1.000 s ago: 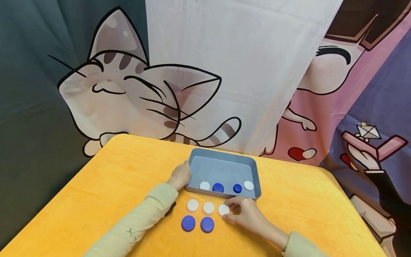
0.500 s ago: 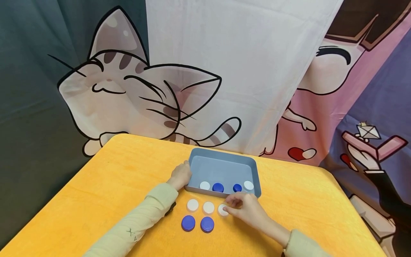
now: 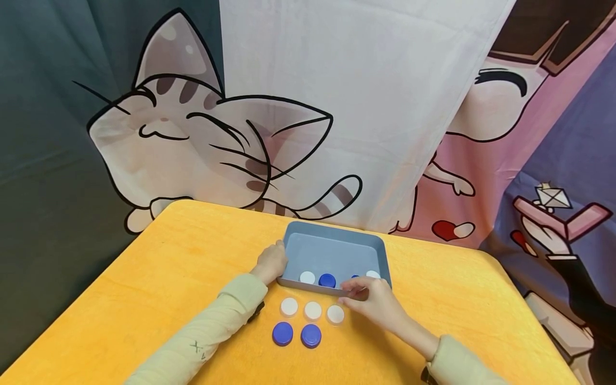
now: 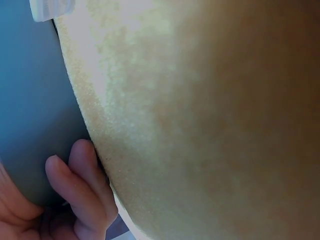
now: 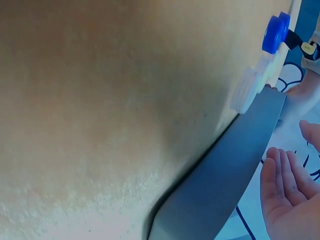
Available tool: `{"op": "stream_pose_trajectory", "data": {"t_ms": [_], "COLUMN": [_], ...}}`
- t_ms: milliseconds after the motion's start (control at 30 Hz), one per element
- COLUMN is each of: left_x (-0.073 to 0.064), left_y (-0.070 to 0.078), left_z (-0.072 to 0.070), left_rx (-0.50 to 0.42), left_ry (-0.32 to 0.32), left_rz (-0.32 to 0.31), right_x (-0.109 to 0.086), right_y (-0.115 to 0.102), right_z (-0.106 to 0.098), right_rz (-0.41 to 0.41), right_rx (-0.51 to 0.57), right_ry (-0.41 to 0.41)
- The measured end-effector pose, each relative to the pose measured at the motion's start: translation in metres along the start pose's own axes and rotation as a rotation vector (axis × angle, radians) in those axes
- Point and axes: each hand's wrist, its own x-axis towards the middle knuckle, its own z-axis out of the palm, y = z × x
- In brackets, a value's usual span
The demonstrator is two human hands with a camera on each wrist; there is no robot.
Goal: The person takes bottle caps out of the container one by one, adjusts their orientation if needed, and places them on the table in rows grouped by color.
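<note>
A blue-grey tray lies on the table, and my left hand grips its left side; curled fingers touch its wall in the left wrist view. My right hand hovers over the tray's front right wall, thumb apart from the fingers and nothing between them. Before the tray sit a row of white caps, left, middle and right, and two blue caps. Inside, along the front, are a white cap, a blue cap, a partly hidden small blue cap and another white cap.
A yellow cloth covers the table. Behind it hangs a curtain printed with a cartoon cat and figures. A dark strap shows at the left wrist.
My right hand has left the rightmost white cap and moved up and slightly right, over the tray's front edge. That cap stays on the table. The left hand keeps its place.
</note>
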Motion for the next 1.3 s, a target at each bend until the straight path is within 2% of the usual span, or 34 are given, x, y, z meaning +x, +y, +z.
{"op": "stream_pose_trajectory", "data": {"t_ms": [400,667,1000,1300], "left_x": [0.001,0.002,-0.001,0.000], "left_y": [-0.001,-0.001,-0.002,-0.001], "left_z": [0.001,0.001,0.001,0.001], "left_rx": [0.011,0.009,0.015,0.029], "left_ry": [0.010,-0.003,0.013,0.024], "left_rz": [0.008,0.001,0.018,0.021], "right_x": [0.013,0.021,0.033,0.036], "right_y": [0.002,0.008,0.025,0.041], "right_z": [-0.013,-0.021,-0.030,-0.028], "right_rz": [0.009,-0.006,0.078,0.127], "right_rx": [0.002,-0.012,-0.063,-0.085], "right_ry": [0.005,0.041,0.047,0.028]}}
